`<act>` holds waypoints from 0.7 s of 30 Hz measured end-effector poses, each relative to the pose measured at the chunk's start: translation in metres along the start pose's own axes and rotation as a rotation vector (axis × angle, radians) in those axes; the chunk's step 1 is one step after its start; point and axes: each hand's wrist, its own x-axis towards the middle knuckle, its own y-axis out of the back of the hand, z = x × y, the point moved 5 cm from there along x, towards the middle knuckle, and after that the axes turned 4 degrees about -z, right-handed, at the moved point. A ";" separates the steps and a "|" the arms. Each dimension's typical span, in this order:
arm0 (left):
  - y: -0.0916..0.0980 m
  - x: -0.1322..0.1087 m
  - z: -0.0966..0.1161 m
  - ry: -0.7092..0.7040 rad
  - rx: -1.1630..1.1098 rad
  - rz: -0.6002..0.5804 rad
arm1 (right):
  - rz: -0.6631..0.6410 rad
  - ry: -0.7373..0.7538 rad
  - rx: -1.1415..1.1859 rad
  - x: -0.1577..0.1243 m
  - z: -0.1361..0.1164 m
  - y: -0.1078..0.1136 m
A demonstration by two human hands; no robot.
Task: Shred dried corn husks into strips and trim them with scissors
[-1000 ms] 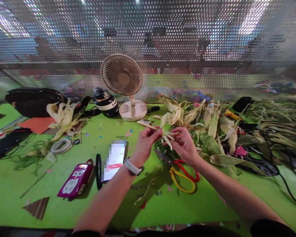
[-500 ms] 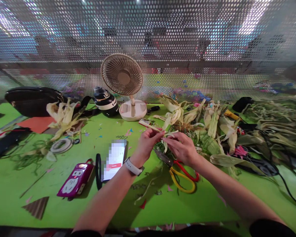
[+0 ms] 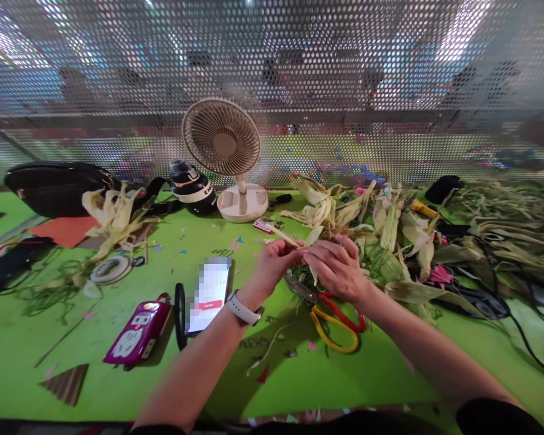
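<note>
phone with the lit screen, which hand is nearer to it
Left. The left hand is just right of the phone, near its far end; the right hand is farther right, past the left hand.

Far on the table (image 3: 381,371), 3 things run left to right: bag (image 3: 58,188), bottle (image 3: 193,192), fan (image 3: 224,144). Most husks (image 3: 390,225) lie right of them; scissors (image 3: 314,299) lie nearer, right of the phone (image 3: 211,293).

Perforated grey screen (image 3: 299,36) behind green tabletop (image 3: 113,393); bright lights (image 3: 465,27) beyond.
</note>
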 end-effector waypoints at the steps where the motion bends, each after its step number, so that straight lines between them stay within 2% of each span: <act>1: -0.001 -0.001 -0.001 0.022 -0.024 -0.016 | 0.005 -0.001 0.016 0.000 0.001 0.000; 4: -0.005 -0.004 -0.005 0.064 -0.042 -0.046 | 0.027 -0.028 0.064 -0.002 0.006 -0.002; 7: -0.010 -0.006 -0.005 0.018 -0.007 -0.094 | 0.042 -0.104 0.171 -0.001 0.011 -0.005; 10: -0.014 -0.007 -0.003 -0.074 0.093 -0.137 | 0.061 -0.323 0.438 0.001 0.020 -0.007; 13: -0.017 -0.007 0.000 -0.148 0.193 -0.156 | 0.014 -0.611 0.772 0.002 0.027 -0.014; 15: -0.017 -0.007 0.001 -0.177 0.237 -0.178 | -0.006 -0.745 0.919 0.001 0.028 -0.017; 18: -0.018 -0.009 0.005 -0.212 0.279 -0.210 | 0.027 -0.864 1.049 0.000 0.028 -0.019; 21: -0.020 -0.012 0.006 -0.206 0.233 -0.230 | 0.043 -0.921 1.108 -0.002 0.027 -0.023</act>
